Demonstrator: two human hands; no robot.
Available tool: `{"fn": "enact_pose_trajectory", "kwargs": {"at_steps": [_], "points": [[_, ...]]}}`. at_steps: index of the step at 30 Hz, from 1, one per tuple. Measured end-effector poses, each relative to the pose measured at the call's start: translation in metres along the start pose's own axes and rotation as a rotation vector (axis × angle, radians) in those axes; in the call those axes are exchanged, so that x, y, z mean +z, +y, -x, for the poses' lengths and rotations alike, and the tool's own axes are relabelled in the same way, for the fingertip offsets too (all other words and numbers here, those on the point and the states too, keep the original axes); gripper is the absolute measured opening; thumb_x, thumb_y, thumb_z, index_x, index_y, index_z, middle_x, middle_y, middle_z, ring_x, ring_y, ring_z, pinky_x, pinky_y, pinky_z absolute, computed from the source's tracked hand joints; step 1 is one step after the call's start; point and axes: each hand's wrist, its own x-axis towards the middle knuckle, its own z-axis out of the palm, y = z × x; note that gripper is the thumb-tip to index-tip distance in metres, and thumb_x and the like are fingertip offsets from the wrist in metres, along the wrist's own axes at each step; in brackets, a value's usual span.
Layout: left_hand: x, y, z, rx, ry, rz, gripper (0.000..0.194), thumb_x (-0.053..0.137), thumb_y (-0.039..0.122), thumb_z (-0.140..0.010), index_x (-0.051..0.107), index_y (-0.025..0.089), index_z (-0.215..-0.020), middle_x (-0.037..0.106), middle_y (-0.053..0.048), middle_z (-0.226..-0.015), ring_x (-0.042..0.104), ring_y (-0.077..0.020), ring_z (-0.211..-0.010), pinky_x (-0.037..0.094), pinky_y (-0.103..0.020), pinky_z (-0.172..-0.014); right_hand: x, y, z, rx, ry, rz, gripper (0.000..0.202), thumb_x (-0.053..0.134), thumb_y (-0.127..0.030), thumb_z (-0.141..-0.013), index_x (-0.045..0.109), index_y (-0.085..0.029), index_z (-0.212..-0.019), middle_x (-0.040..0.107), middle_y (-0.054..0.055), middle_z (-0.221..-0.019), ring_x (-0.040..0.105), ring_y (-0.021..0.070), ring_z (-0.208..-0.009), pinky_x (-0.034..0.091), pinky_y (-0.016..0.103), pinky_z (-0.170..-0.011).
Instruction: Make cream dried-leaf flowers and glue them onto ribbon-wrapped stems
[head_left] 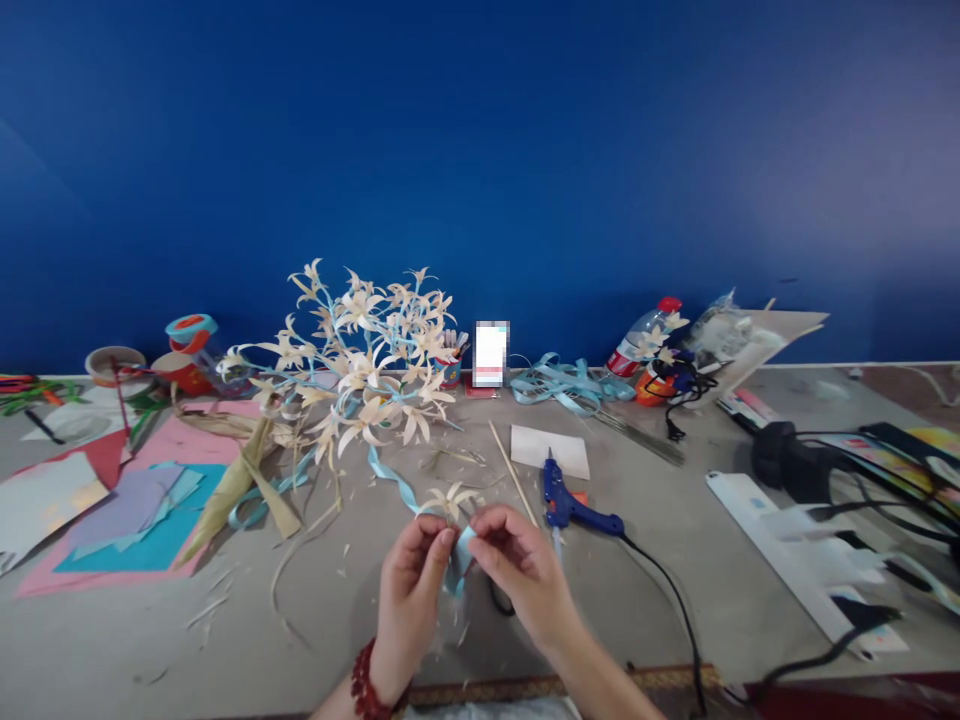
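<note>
Head camera, looking down at a grey table (360,640), showed both hands close together near the lower middle. The left hand (412,575) pinched with thumb and forefinger at the base of a pale flower (452,498), whose petals opened just above the fingertips; its stem was masked by the fingers. The right hand (525,575) pinched a light-blue ribbon (463,550) just beside it, its thumb and forefinger covering the edge they gripped. The ribbon hung in the gap between the hands, and whether it joined the blue strip (393,478) that ran behind the left hand could not be told. A dark loop (501,600) lay partly under the right hand, too covered to identify. The forearms were cut off by the bottom edge, a red bracelet (367,683) circling the left wrist.

Beyond, a large flower bunch (367,345) overlapped itself so thickly that its base was hard to see, and it partly hid a cup of pens (448,372). A bright screen (490,352) beside it was pixelated and unreadable. The blue glue gun (556,490) overlapped a white card (566,455); its cable passed out at the bottom. Another flower partly covered a red-capped bottle (637,335). At far right, tangled black cables blurred beside a white power strip (765,545), and the right edge cropped a colourful box (900,460).
</note>
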Motion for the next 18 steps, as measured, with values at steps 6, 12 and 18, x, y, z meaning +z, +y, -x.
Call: {"fn": "enact_pose_trajectory", "kwargs": {"at_steps": [6,12,18], "points": [[0.001,0.0,-0.001,-0.024,-0.011,0.114,0.018,0.061,0.034,-0.088,0.063,0.018,-0.079,0.063,-0.001,-0.069,0.056,-0.0148,-0.067,0.045,-0.025,-0.069,-0.007,0.001,0.0,0.143,-0.02,-0.153,0.023,0.072,-0.041,-0.079,0.063,-0.019,-0.081,0.058,-0.001,-0.069,0.055,0.0132,-0.063,0.045,0.023,-0.059],[0.001,-0.003,-0.002,-0.095,-0.016,0.157,0.019,0.063,0.034,-0.086,0.064,0.017,-0.079,0.061,-0.001,-0.069,0.054,-0.0143,-0.067,0.044,-0.025,-0.068,-0.003,0.003,-0.006,0.103,0.018,-0.196,0.021,0.073,-0.039,-0.078,0.067,-0.02,-0.084,0.062,0.002,-0.074,0.057,0.015,-0.065,0.045,0.025,-0.056],[0.003,0.001,-0.001,-0.106,-0.064,0.174,0.02,0.063,0.034,-0.087,0.062,0.016,-0.078,0.059,0.0,-0.066,0.053,-0.0131,-0.064,0.042,-0.024,-0.066,0.008,0.001,-0.006,-0.157,0.133,0.11,0.011,0.066,-0.03,-0.085,0.065,-0.021,-0.091,0.067,0.002,-0.08,0.062,0.0156,-0.072,0.049,0.025,-0.063]]}}
